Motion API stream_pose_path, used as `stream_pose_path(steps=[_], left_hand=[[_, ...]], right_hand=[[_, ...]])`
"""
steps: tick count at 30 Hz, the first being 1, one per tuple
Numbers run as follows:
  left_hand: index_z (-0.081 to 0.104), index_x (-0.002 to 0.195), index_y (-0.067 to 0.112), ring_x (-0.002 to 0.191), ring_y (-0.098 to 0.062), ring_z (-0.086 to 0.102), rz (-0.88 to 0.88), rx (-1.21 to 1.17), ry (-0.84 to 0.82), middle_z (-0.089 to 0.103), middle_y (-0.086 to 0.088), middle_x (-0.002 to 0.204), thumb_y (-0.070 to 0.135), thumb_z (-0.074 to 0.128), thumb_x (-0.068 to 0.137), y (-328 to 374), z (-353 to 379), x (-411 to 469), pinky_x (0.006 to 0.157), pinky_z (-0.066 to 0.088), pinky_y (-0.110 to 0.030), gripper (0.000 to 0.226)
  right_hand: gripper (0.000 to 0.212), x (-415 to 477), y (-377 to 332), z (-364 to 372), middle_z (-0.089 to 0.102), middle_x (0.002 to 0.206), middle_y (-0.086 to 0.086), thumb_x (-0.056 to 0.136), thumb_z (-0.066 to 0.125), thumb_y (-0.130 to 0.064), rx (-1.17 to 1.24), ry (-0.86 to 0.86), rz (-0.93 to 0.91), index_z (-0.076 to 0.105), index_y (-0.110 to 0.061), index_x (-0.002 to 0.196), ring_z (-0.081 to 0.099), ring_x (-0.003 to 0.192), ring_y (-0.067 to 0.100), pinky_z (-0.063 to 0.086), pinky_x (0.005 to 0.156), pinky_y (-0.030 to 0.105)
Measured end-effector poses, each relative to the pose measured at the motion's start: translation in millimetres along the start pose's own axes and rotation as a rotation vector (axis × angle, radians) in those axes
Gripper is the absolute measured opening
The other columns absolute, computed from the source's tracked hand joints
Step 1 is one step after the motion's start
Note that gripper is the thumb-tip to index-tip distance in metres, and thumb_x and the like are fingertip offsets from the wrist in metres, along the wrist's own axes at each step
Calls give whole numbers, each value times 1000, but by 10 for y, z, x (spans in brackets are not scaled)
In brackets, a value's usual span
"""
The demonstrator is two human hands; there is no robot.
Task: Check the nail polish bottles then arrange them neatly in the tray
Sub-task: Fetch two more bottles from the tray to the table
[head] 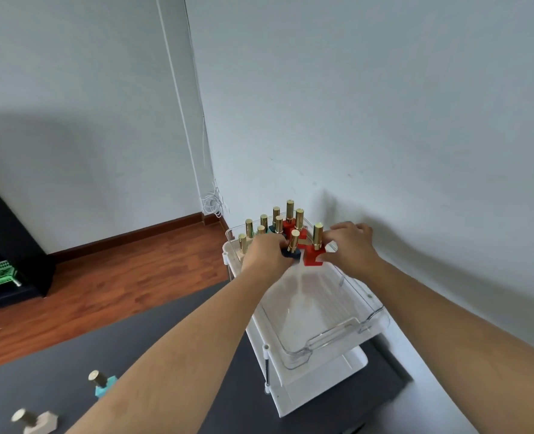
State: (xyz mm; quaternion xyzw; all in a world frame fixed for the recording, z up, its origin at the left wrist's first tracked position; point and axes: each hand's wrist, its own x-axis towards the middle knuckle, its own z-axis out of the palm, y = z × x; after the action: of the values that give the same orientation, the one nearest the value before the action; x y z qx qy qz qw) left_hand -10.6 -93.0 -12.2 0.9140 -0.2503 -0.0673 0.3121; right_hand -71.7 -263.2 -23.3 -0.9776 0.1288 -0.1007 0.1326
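**Both hands in tray, one bottle each**

Left hand (267,252): fingers curled around the base of a dark blue bottle (292,248), gold cap upright just past the fingertips. Right hand (350,245): fingers closed on a red bottle (315,250), touching its right side, cap upright. The two bottles stand just beside each other, between the two hands, inside the clear tray (322,314).

Beyond the fingers, at the tray's far end: a cluster of gold-capped bottles (278,222), all upright, close together; exact count hard to tell. Tray floor on the near side of the hands is bare. Tray sits on the top tier of a white rack (322,389).

Well behind the hands, on the dark tabletop (196,355): a teal bottle (103,383) and a beige bottle (35,421), both outside the tray.
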Motion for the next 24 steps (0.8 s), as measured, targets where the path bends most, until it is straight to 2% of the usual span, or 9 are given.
stream_pose_path(steps=[4,9,11,13,14,16,19,24], left_hand=[[72,92,19,83,-18,63,63,-49,179,72,0,91,22,72,73,-188,-469,-257,76,51,-29,19],[72,87,22,67,-9,58,10,-107,331,69,7,78,20,73,71,-670,-1007,-638,59,40,-16,16],[72,88,24,65,-6,56,-63,-85,359,67,9,77,22,75,70,-982,-1157,-830,57,38,-14,19],[71,87,25,65,-6,55,-152,-76,359,67,7,79,21,75,70,-1353,-1223,-1042,55,39,-19,18],[71,87,25,67,-8,56,-191,-72,354,67,6,80,20,74,70,-1538,-1215,-1147,56,40,-21,17],[71,85,24,73,-12,59,-256,-81,340,67,7,80,17,73,72,-1866,-1136,-1334,58,41,-22,15],[70,85,25,74,-13,59,-355,-122,321,66,10,83,18,73,73,-2260,-895,-1606,60,42,-22,14],[69,88,24,67,-14,53,-416,-149,232,59,11,80,16,70,76,-2584,-359,-1898,63,41,-24,14]], right_hand=[[17,23,-315,-221,64,103,-4,70,76,-35,84,130,-52,67,-27,82,45,117,15,17,98,41],[17,5,-1081,-221,58,71,-5,67,78,-23,271,119,-160,69,-20,82,56,89,24,28,71,30],[25,-59,-1502,-76,67,82,2,67,79,-22,371,56,-198,72,-16,91,59,83,22,33,67,28],[29,-164,-1904,174,71,96,4,68,79,-23,422,1,-233,70,-15,95,60,86,19,44,72,28],[28,-225,-2069,323,70,98,1,69,78,-23,442,-16,-245,70,-17,95,59,85,16,45,71,25],[26,-355,-2307,614,68,99,-3,71,77,-20,487,-49,-252,69,-21,96,54,83,10,38,68,16],[27,-523,-2456,1075,69,105,0,72,75,-16,536,-144,-203,69,-19,98,58,93,12,38,79,22],[32,-764,-2297,1674,69,108,6,74,75,-16,434,-271,-55,67,-17,104,62,97,23,46,85,31]])
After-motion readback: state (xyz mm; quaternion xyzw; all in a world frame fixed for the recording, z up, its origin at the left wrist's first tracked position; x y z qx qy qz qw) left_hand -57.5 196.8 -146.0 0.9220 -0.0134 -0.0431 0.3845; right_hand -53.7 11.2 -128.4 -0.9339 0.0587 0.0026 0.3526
